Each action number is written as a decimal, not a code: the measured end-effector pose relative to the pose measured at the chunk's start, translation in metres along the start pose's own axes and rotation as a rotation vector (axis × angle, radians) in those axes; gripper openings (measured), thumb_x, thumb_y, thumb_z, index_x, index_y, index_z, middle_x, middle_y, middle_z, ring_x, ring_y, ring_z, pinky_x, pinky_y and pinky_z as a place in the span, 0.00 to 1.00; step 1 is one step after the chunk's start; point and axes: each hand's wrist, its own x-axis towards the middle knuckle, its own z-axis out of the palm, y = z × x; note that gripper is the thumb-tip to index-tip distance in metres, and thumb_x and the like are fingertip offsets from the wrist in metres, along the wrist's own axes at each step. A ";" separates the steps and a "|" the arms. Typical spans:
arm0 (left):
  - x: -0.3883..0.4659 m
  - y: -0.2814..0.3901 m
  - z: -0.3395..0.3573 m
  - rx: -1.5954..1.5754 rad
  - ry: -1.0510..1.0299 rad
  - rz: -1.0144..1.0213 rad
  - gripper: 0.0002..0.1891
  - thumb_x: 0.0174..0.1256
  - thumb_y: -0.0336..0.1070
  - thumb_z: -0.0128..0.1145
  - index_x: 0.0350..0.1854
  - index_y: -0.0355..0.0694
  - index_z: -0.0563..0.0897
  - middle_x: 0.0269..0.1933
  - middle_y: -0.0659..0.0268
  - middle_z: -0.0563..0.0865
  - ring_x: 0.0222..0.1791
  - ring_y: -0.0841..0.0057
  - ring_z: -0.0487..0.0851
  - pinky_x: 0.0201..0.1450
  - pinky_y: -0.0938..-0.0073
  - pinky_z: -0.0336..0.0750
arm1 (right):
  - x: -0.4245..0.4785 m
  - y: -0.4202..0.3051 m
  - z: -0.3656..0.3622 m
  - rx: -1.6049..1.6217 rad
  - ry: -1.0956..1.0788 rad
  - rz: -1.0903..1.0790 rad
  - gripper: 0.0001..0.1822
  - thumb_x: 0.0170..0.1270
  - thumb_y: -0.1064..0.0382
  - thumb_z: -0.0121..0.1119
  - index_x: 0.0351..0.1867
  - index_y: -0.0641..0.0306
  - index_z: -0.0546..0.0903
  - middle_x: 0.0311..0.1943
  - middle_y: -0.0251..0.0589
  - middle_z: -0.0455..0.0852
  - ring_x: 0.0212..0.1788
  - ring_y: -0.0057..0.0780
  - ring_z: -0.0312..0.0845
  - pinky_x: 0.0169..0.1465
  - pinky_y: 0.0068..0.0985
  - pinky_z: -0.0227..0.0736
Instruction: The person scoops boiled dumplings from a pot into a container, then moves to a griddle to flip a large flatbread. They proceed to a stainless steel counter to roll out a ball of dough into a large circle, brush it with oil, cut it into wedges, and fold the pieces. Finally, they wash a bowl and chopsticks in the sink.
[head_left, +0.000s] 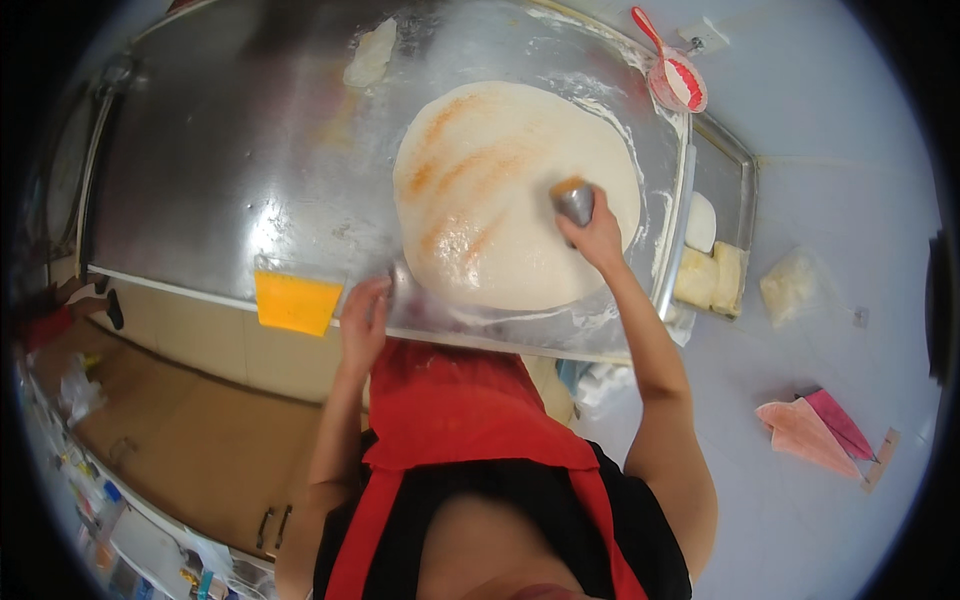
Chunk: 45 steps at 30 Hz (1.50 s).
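Observation:
A broad round sheet of pale dough (517, 255) lies on the stainless-steel table (195, 172), with orange-brown powder streaked over its left and upper parts. Above the right side of the dough, my right hand (600, 238) grips a metal shaker (576, 204) with an orange-coloured end tipped away from me. Down at the table's front edge, left of the dough, is my left hand (365, 319), slightly blurred and with nothing visible in it. A yellow sheet (298, 301), perhaps a scraper or card, overhangs the edge just left of that hand.
A thin dough scrap or film (371, 54) lies at the back. A red-handled strainer (679, 82) with white flour stands at the back right corner. Right of the table, a metal tray (746, 187) holds pale blocks (696, 277). Cloths (814, 431) hang on the right wall. Another person's legs show far left.

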 end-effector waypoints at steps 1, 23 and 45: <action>-0.002 0.005 0.008 0.010 -0.008 0.011 0.10 0.64 0.23 0.51 0.44 0.34 0.82 0.47 0.53 0.84 0.50 0.58 0.81 0.55 0.66 0.74 | -0.004 0.021 -0.006 -0.143 -0.065 -0.210 0.41 0.46 0.48 0.69 0.62 0.58 0.67 0.49 0.51 0.82 0.44 0.43 0.82 0.47 0.34 0.76; -0.070 -0.068 -0.057 0.509 0.400 -0.216 0.14 0.68 0.32 0.54 0.53 0.34 0.76 0.57 0.53 0.77 0.59 0.57 0.73 0.63 0.61 0.66 | -0.007 0.075 -0.043 -0.116 -0.245 -0.195 0.39 0.48 0.51 0.69 0.61 0.62 0.68 0.44 0.52 0.83 0.38 0.43 0.84 0.43 0.33 0.78; -0.051 -0.135 -0.139 -0.886 0.211 -0.993 0.13 0.66 0.40 0.59 0.47 0.40 0.79 0.37 0.69 0.84 0.34 0.80 0.82 0.37 0.79 0.76 | 0.228 -0.302 0.071 0.387 0.284 -0.544 0.33 0.55 0.59 0.70 0.57 0.70 0.67 0.48 0.45 0.80 0.49 0.31 0.76 0.54 0.29 0.71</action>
